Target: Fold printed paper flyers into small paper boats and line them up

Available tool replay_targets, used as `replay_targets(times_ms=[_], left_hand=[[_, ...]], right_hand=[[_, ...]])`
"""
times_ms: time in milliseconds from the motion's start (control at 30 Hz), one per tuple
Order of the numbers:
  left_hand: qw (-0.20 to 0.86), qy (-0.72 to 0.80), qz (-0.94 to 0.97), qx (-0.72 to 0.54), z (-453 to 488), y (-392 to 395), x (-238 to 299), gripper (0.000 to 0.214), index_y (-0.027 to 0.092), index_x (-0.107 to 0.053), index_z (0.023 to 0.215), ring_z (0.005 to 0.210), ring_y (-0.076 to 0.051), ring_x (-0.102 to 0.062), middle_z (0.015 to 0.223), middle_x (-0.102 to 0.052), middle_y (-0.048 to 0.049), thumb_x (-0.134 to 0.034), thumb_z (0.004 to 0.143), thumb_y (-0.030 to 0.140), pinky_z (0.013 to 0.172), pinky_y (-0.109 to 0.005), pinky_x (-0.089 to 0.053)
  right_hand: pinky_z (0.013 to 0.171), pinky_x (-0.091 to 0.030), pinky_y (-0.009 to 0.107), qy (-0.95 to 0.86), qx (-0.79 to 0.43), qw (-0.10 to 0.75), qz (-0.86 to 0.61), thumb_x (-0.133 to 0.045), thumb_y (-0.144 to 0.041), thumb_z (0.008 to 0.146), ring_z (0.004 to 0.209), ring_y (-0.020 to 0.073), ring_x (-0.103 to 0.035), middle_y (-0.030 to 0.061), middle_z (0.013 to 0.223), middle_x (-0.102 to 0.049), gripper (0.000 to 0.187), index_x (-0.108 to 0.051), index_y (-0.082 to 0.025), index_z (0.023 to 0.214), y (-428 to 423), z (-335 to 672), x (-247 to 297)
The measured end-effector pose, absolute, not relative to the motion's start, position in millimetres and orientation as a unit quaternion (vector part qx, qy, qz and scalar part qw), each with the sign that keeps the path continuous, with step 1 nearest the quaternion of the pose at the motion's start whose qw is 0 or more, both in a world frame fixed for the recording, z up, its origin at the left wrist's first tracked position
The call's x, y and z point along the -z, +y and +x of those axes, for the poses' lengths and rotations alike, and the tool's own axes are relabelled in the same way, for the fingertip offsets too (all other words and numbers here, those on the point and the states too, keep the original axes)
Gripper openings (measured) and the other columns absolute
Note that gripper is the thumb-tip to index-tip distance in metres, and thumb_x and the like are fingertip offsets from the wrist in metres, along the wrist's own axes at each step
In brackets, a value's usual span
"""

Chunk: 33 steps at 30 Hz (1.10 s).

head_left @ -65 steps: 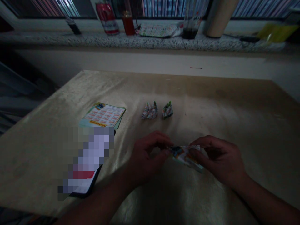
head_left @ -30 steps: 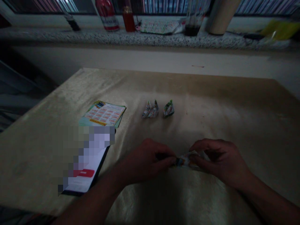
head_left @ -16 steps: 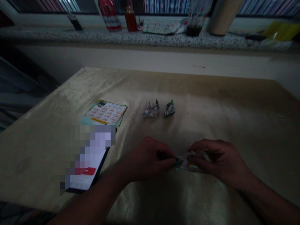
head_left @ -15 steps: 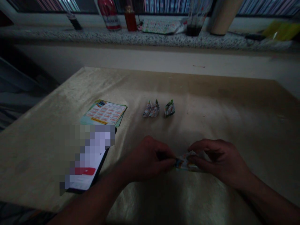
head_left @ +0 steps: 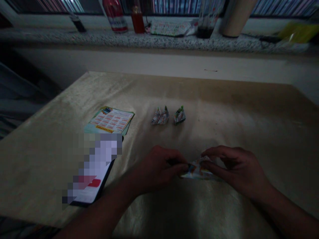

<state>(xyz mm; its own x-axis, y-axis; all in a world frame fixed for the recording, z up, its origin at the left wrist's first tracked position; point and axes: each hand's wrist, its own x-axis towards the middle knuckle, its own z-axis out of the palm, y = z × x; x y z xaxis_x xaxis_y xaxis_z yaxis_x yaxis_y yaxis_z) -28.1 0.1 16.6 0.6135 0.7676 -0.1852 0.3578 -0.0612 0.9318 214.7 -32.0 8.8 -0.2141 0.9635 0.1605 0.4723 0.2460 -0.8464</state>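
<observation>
A small piece of folded printed paper (head_left: 196, 172) is held just above or on the table, between my two hands. My left hand (head_left: 161, 169) pinches its left end between thumb and forefinger. From the other side, my right hand (head_left: 234, 169) grips its upper right part with thumb and fingers, which hide some of the paper. Farther back stand two small folded paper figures, a wider one (head_left: 160, 116) with two points and a narrower one (head_left: 179, 116) to its right. Both look made of similar printed paper.
A phone (head_left: 96, 179) with a lit, partly blurred screen lies left of my left forearm. Behind it is a stack of printed sheets (head_left: 112, 119). The cloth-covered table (head_left: 249, 109) meets a wall; above, a stone windowsill (head_left: 99, 39) carries bottles, a glass (head_left: 205, 28) and a packet (head_left: 170, 28).
The paper between my hands is turned slightly, and more of its printed face shows. My right fingers have risen a little. The left hand keeps its pinch.
</observation>
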Motion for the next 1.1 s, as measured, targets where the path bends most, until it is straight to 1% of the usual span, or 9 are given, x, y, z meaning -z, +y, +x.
replay_targets(times_ms=[167,300,400,533,700,767,833,933,1100], left_hand=[[0.55,0.402,0.707,-0.191,-28.8,-0.1,-17.3,0.014,0.015,-0.075,0.084,0.067,-0.012,-0.067,0.073,-0.074,-0.0012,-0.066,0.089,0.023,0.061,-0.02,-0.048],[0.6,0.395,0.675,-0.171,-25.9,1.1,-16.2,0.017,0.017,-0.076,0.099,0.079,-0.015,-0.069,0.088,-0.077,-0.0023,-0.069,0.088,0.027,0.071,-0.023,-0.05],[0.587,0.404,0.684,-0.155,-24.1,2.6,-15.3,0.017,0.016,-0.078,0.091,0.07,-0.013,-0.065,0.077,-0.074,-0.0009,-0.067,0.089,0.029,0.064,-0.022,-0.046],[0.589,0.431,0.659,-0.183,-26.8,6.6,-16.0,0.014,0.014,-0.079,0.084,0.063,-0.011,-0.061,0.07,-0.071,0.0005,-0.068,0.087,0.024,0.06,-0.02,-0.043],[0.629,0.416,0.628,-0.19,-25.8,5.5,-17.2,0.017,0.016,-0.078,0.097,0.073,-0.013,-0.065,0.085,-0.076,-0.0015,-0.072,0.085,0.026,0.069,-0.022,-0.047],[0.627,0.399,0.645,-0.178,-21.5,3.4,-16.1,0.018,0.017,-0.077,0.097,0.069,-0.012,-0.061,0.08,-0.073,0.0005,-0.072,0.086,0.03,0.065,-0.021,-0.044],[0.59,0.401,0.682,-0.162,-17.4,1.9,-14.1,0.022,0.015,-0.077,0.087,0.061,-0.01,-0.053,0.065,-0.063,0.0031,-0.068,0.089,0.035,0.058,-0.02,-0.038],[0.545,0.418,0.708,-0.166,-15.0,1.4,-11.5,0.031,0.014,-0.075,0.079,0.06,-0.01,-0.049,0.062,-0.058,0.0033,-0.064,0.092,0.04,0.057,-0.021,-0.036],[0.57,0.429,0.679,-0.173,-13.9,1.3,-14.4,0.023,0.016,-0.078,0.09,0.061,-0.01,-0.051,0.067,-0.063,0.0031,-0.069,0.088,0.037,0.057,-0.02,-0.038]], right_hand=[[0.057,-0.056,0.018,-0.694,-0.342,0.373,-0.512,-0.078,-0.026,0.082,0.064,0.0121,-0.074,-0.0016,0.079,-0.08,0.013,-0.077,-0.026,0.096,-31.2,214.3,-6.5],[0.058,-0.057,0.018,-0.69,-0.362,0.379,-0.499,-0.077,-0.025,0.083,0.065,0.0123,-0.074,-0.0013,0.08,-0.08,0.015,-0.075,-0.025,0.098,-29.6,211.9,-3.4],[0.058,-0.057,0.019,-0.681,-0.391,0.372,-0.494,-0.076,-0.024,0.084,0.064,0.0122,-0.074,-0.0015,0.08,-0.08,0.024,-0.073,-0.025,0.108,-29.5,210.8,-4.0],[0.07,-0.061,0.026,-0.664,-0.407,0.372,-0.505,-0.081,-0.029,0.081,0.074,0.0163,-0.075,0.0002,0.084,-0.08,0.041,-0.067,-0.024,0.119,-29.6,214.4,-7.6],[0.06,-0.057,0.026,-0.665,-0.403,0.362,-0.515,-0.08,-0.031,0.081,0.068,0.0174,-0.074,0.0001,0.074,-0.077,0.037,-0.068,-0.023,0.116,-29.6,214.7,-9.1],[0.053,-0.054,0.024,-0.682,-0.404,0.35,-0.499,-0.078,-0.029,0.083,0.063,0.0157,-0.072,-0.0007,0.074,-0.078,0.036,-0.068,-0.024,0.116,-30.3,211.6,-7.9],[0.049,-0.051,0.023,-0.707,-0.391,0.337,-0.484,-0.077,-0.027,0.084,0.058,0.014,-0.07,-0.0017,0.075,-0.078,0.036,-0.066,-0.024,0.119,-31.2,209.2,-6.5],[0.055,-0.054,0.024,-0.716,-0.368,0.344,-0.483,-0.077,-0.025,0.084,0.06,0.0136,-0.071,-0.0023,0.077,-0.078,0.038,-0.065,-0.025,0.12,-31.7,210.1,-5.6],[0.066,-0.058,0.026,-0.706,-0.343,0.389,-0.482,-0.078,-0.022,0.083,0.065,0.0142,-0.073,-0.0028,0.077,-0.079,0.032,-0.068,-0.025,0.113,-31.9,212.4,-6.3]])
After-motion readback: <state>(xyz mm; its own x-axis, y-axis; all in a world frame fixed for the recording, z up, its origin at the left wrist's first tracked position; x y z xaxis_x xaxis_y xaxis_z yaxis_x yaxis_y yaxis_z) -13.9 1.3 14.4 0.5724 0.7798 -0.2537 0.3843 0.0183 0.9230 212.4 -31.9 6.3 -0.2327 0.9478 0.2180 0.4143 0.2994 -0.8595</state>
